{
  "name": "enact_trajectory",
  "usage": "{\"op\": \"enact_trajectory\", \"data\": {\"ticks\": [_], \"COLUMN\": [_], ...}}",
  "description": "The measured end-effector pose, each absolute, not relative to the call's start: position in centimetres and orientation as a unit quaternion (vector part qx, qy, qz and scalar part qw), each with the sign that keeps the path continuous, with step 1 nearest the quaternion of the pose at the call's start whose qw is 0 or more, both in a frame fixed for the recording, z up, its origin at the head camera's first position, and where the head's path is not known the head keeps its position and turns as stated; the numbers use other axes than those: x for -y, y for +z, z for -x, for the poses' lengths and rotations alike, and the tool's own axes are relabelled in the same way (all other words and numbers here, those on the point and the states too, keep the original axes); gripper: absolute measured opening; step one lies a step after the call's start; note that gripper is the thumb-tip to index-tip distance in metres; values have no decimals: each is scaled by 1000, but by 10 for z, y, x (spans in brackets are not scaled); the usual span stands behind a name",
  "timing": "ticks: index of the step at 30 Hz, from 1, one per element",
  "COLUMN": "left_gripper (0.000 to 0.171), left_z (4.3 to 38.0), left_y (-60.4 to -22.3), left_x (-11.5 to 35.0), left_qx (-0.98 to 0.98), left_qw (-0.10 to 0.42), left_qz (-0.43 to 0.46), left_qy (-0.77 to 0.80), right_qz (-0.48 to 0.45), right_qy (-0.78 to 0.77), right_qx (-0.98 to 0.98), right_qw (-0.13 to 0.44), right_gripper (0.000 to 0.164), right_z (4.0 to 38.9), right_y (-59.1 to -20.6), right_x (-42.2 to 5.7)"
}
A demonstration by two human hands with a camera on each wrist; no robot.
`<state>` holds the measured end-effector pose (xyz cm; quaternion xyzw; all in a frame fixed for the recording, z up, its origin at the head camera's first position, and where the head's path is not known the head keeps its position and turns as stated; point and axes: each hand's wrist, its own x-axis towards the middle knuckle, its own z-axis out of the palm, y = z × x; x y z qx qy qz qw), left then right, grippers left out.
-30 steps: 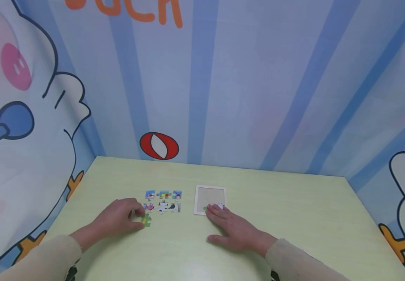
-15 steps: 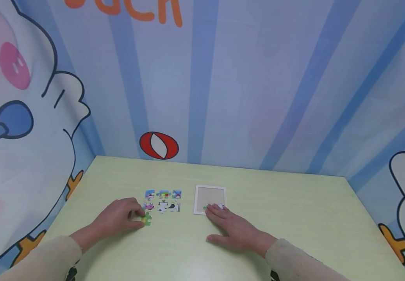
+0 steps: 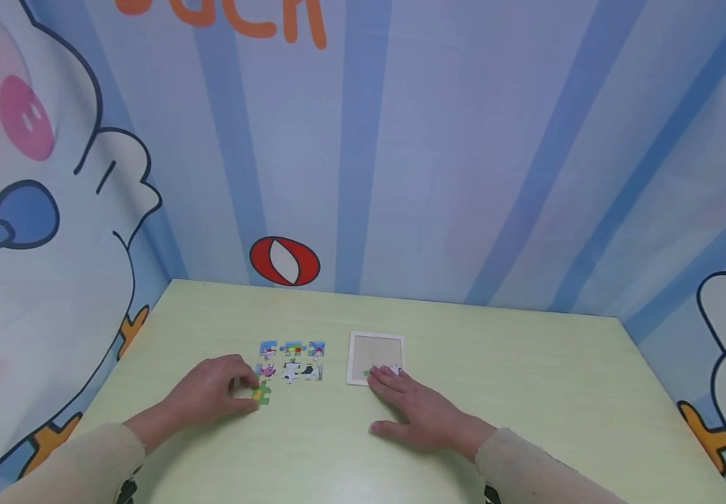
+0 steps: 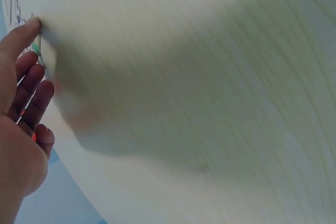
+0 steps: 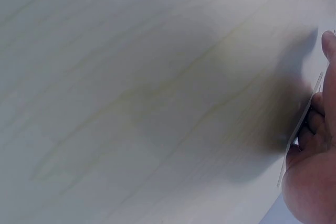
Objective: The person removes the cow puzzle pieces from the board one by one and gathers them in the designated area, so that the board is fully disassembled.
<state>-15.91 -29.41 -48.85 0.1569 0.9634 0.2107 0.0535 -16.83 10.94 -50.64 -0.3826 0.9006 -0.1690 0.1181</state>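
In the head view my left hand [image 3: 214, 386], thumb and forefinger curled, pinches a green and yellow jigsaw piece [image 3: 263, 393] at its left side, down on the table. The left wrist view shows the same fingertips at the table surface. Just above this piece lie a pink one [image 3: 267, 371], a white one [image 3: 290, 372] and a black-and-white one [image 3: 313, 372]. To the right, my right hand [image 3: 422, 413] lies with fingers outstretched over the lower part of a square puzzle tray [image 3: 351, 358]. Bits of green and white puzzle piece [image 3: 395, 369] peek out by its fingertips.
Farther back, a row of blue-topped jigsaw pieces [image 3: 293, 348] lies left of the tray. All rests on a pale wood-grain table [image 3: 514, 371]. A blue striped backdrop [image 3: 413, 175] with cartoon figures rises behind its back edge.
The green piece has shifted slightly away from me, closer to the pink piece, with my left fingers at it. My right hand stays in place on the tray.
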Motion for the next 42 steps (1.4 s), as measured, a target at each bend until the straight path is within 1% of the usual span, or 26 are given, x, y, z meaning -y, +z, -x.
{"op": "enact_trajectory", "data": {"ticks": [8, 14, 19, 28, 34, 42], "left_gripper": [33, 32, 33, 31, 34, 32], "left_z": [162, 175, 188, 211, 222, 232], "left_y": [-478, -466, -456, -445, -446, -451], "left_x": [291, 277, 256, 205, 178, 156], "left_qx": [-964, -961, -955, -944, -938, -933], "left_qw": [48, 51, 47, 69, 84, 111], "left_qz": [-148, -156, -189, -241, -276, -288], "left_qy": [216, 222, 224, 215, 192, 186], "right_qz": [378, 376, 377, 375, 378, 378], "right_qy": [-173, -173, -175, -173, -176, -173], "right_qx": [-901, -902, -902, -903, -902, -901], "right_qw": [126, 124, 120, 117, 116, 123], "right_gripper": [82, 82, 83, 83, 83, 83], "right_z": [169, 169, 169, 169, 169, 170], "right_y": [-505, -507, -509, -513, -512, -514], "right_x": [-108, -110, -110, -112, -113, -115]}}
